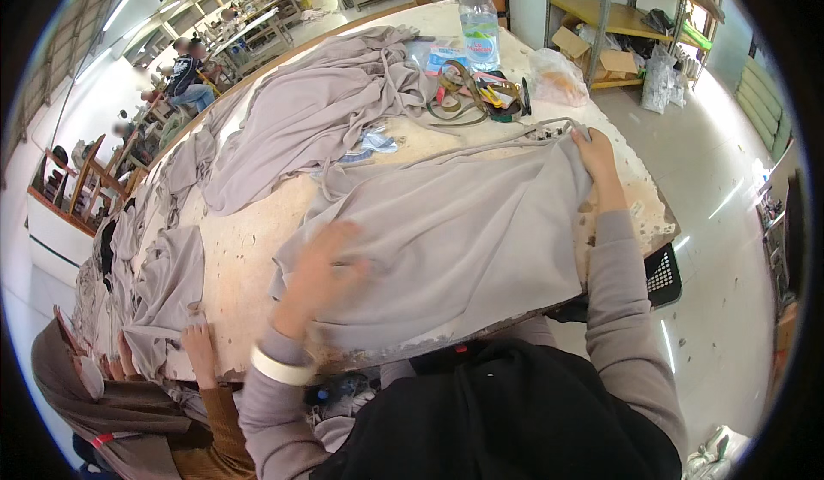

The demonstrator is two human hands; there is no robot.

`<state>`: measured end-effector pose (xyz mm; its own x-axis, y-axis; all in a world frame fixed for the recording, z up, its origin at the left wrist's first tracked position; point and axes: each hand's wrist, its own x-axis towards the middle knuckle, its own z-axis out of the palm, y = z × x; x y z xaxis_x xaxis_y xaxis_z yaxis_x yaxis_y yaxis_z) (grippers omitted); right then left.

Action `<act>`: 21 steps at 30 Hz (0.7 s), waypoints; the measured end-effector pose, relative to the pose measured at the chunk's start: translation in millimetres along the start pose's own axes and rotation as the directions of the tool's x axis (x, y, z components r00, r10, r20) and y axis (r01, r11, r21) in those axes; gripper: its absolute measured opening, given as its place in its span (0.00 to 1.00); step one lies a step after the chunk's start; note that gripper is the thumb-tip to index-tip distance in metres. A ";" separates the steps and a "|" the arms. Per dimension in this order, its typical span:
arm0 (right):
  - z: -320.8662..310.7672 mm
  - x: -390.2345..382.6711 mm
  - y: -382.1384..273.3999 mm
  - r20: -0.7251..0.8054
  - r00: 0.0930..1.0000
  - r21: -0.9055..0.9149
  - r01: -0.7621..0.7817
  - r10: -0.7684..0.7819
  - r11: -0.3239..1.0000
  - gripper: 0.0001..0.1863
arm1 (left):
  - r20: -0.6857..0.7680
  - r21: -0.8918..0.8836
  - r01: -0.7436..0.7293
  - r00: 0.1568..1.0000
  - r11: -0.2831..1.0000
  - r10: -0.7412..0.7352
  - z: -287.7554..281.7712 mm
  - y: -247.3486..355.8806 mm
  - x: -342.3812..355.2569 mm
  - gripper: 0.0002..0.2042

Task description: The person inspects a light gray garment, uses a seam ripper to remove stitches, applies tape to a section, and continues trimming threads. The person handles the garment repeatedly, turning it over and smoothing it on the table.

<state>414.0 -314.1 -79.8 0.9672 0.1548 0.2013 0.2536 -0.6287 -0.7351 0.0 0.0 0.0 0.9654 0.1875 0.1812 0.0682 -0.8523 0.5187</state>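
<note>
A grey-taupe cloth piece (463,231), likely part of a garment, lies spread with soft folds along the near edge of the worktable. At its far right corner, my right hand (594,158) is closed on the cloth, fingers pinching the edge. A narrow strip of the same cloth (481,150) runs along its far side toward that hand. My left hand (322,274), smeared by motion, is over the cloth's left part; whether it touches the cloth I cannot tell. A pale bracelet (281,365) circles my left wrist.
Beyond the cloth lie a heap of grey garments (300,111), tape measures and cutters (481,94), a water bottle (477,25) and a plastic bag (558,77). At left, a co-worker's hand (199,351) touches more grey cloth (167,283). The worn table edge (661,231) is at right.
</note>
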 end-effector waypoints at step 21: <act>-5.1 -0.5 6.3 0.123 0.990 0.461 -0.123 0.073 0.879 0.27 | 0.047 -0.084 0.211 0.977 0.974 -0.208 56.7 57.6 17.9 0.11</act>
<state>415.0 -322.0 -81.2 0.9774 0.2008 0.0656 0.1103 -0.2203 -0.9692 35.5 -73.4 -14.2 0.9409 0.3373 0.0295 0.2494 -0.7493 0.6135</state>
